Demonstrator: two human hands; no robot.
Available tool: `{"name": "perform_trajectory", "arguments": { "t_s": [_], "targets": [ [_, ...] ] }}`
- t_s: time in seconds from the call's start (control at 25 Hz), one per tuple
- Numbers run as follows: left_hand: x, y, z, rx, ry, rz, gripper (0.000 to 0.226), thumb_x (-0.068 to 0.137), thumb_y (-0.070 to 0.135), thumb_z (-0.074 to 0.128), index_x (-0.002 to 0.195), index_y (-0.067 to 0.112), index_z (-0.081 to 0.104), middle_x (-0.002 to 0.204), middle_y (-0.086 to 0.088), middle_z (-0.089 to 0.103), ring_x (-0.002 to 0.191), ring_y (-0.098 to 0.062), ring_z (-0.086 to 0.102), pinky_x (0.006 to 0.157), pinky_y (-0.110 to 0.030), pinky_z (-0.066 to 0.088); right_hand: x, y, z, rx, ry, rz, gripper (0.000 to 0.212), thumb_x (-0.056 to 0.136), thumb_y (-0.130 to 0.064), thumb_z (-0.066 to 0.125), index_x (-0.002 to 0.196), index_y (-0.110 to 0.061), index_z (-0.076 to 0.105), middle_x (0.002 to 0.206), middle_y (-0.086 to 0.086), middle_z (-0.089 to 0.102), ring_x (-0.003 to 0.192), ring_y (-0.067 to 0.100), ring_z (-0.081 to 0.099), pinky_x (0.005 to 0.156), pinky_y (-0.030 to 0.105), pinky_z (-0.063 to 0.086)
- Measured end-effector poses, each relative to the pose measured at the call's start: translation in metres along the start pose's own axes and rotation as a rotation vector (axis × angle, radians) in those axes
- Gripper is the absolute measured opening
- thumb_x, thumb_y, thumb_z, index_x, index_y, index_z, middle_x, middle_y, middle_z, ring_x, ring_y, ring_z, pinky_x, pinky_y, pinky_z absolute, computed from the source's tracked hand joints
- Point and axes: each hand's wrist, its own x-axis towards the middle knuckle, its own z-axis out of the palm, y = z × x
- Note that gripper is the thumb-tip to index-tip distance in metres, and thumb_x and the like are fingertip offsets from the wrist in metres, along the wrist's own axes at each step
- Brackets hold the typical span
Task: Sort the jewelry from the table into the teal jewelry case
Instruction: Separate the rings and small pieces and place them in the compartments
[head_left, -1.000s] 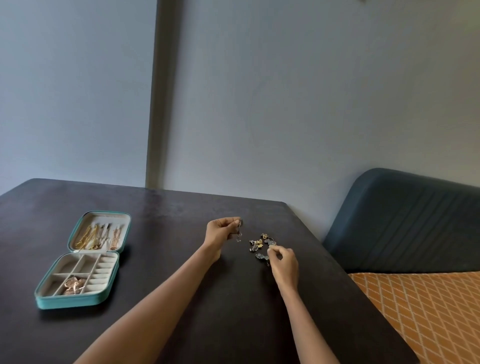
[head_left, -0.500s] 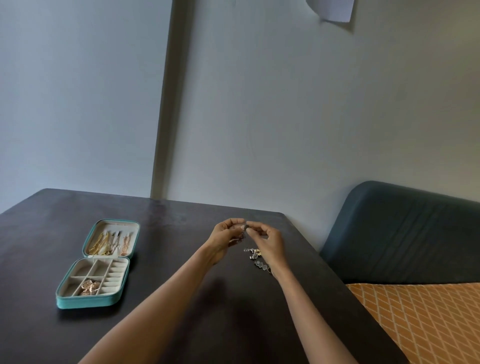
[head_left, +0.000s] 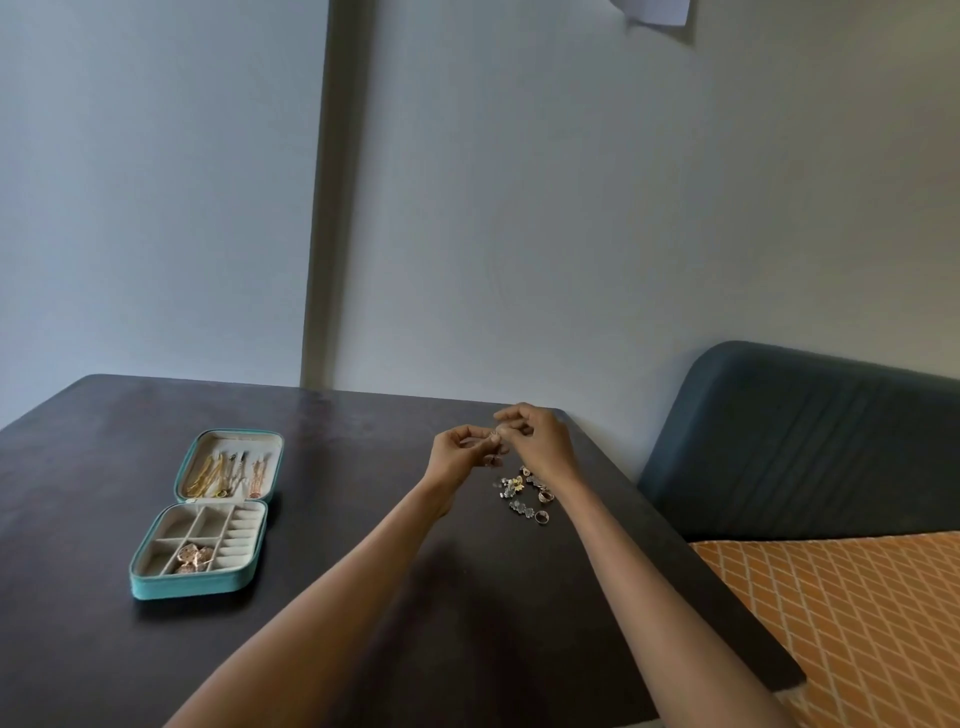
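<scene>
The teal jewelry case (head_left: 187, 584) lies open on the left of the dark table (head_left: 337, 519). Its lid holds gold chains, and rose-gold pieces sit in one front compartment. A small pile of loose jewelry (head_left: 524, 493), with rings and earrings, lies at the table's right. Above that pile my left hand (head_left: 460, 452) and my right hand (head_left: 540, 441) meet, fingertips pinched together on one small jewelry piece (head_left: 494, 435). What kind of piece it is cannot be made out.
The table's right edge runs diagonally beside a dark blue padded seat back (head_left: 805, 441) and an orange patterned cushion (head_left: 857, 623). A grey wall stands right behind the table. A paper sheet (head_left: 654, 10) hangs on the wall at the top.
My right hand left the pile and rose to meet my left hand; both now pinch the same small piece. The view has shifted slightly rightward and upward.
</scene>
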Motion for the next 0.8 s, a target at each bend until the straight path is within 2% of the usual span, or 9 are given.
{"name": "perform_trajectory", "arguments": {
  "t_s": [0.12, 0.2, 0.28, 0.4, 0.48, 0.64, 0.8],
  "targets": [
    [0.003, -0.006, -0.002, 0.041, 0.03, -0.014, 0.009, 0.086, 0.003, 0.063, 0.08, 0.008, 0.06, 0.073, -0.009, 0.067, 0.056, -0.012, 0.06, 0.054, -0.022, 0.048, -0.003, 0.022, 0.0, -0.052, 0.047, 0.076, 0.017, 0.087, -0.01, 0.061, 0.101, -0.014, 0.069, 0.092, 0.003, 0.071, 0.08, 0.008, 0.06, 0.07, 0.016, 0.043],
    [0.007, -0.011, -0.005, 0.097, 0.041, -0.003, 0.011, 0.085, 0.001, 0.064, 0.078, 0.008, 0.06, 0.071, -0.008, 0.061, 0.057, -0.01, 0.057, 0.053, -0.017, 0.048, -0.009, 0.044, 0.002, -0.131, 0.042, 0.165, 0.017, 0.087, -0.011, 0.062, 0.1, -0.016, 0.071, 0.097, 0.002, 0.071, 0.082, 0.009, 0.061, 0.069, 0.019, 0.045],
    [0.012, -0.017, -0.009, 0.134, 0.059, 0.007, 0.013, 0.084, -0.002, 0.064, 0.078, 0.009, 0.061, 0.069, -0.006, 0.057, 0.06, -0.008, 0.056, 0.056, -0.01, 0.048, -0.014, 0.065, 0.008, -0.238, -0.008, 0.238, 0.014, 0.087, -0.017, 0.063, 0.098, -0.021, 0.072, 0.104, -0.001, 0.072, 0.094, 0.012, 0.065, 0.076, 0.022, 0.048],
    [0.019, -0.025, -0.012, 0.144, 0.06, 0.018, 0.014, 0.083, -0.005, 0.064, 0.076, 0.008, 0.062, 0.065, -0.007, 0.056, 0.051, -0.005, 0.054, 0.053, -0.012, 0.047, -0.017, 0.075, 0.016, -0.394, -0.024, 0.315, 0.016, 0.088, -0.027, 0.063, 0.101, -0.026, 0.072, 0.115, -0.007, 0.068, 0.108, 0.017, 0.062, 0.076, 0.024, 0.045],
    [0.023, -0.029, -0.014, 0.161, 0.062, 0.016, 0.013, 0.082, -0.004, 0.065, 0.076, 0.008, 0.063, 0.064, -0.006, 0.057, 0.05, -0.005, 0.054, 0.054, -0.014, 0.047, -0.011, 0.079, 0.021, -0.412, -0.039, 0.325, 0.017, 0.087, -0.029, 0.063, 0.103, -0.028, 0.071, 0.114, -0.006, 0.068, 0.109, 0.017, 0.061, 0.077, 0.026, 0.045],
    [0.033, -0.037, -0.018, 0.185, 0.056, 0.005, 0.012, 0.082, -0.001, 0.067, 0.077, 0.01, 0.066, 0.069, -0.005, 0.062, 0.058, -0.006, 0.058, 0.066, -0.016, 0.05, -0.004, 0.08, 0.031, -0.533, -0.143, 0.261, 0.019, 0.086, -0.031, 0.065, 0.104, -0.03, 0.071, 0.109, -0.008, 0.07, 0.105, 0.015, 0.062, 0.073, 0.024, 0.043],
    [0.035, -0.039, -0.022, 0.18, 0.051, -0.002, 0.012, 0.08, -0.002, 0.068, 0.077, 0.009, 0.066, 0.069, -0.005, 0.062, 0.054, -0.002, 0.058, 0.062, -0.012, 0.05, -0.002, 0.085, 0.034, -0.521, -0.093, 0.28, 0.014, 0.086, -0.028, 0.065, 0.098, -0.026, 0.073, 0.104, -0.004, 0.071, 0.101, 0.018, 0.064, 0.069, 0.024, 0.042]
  ]
}}
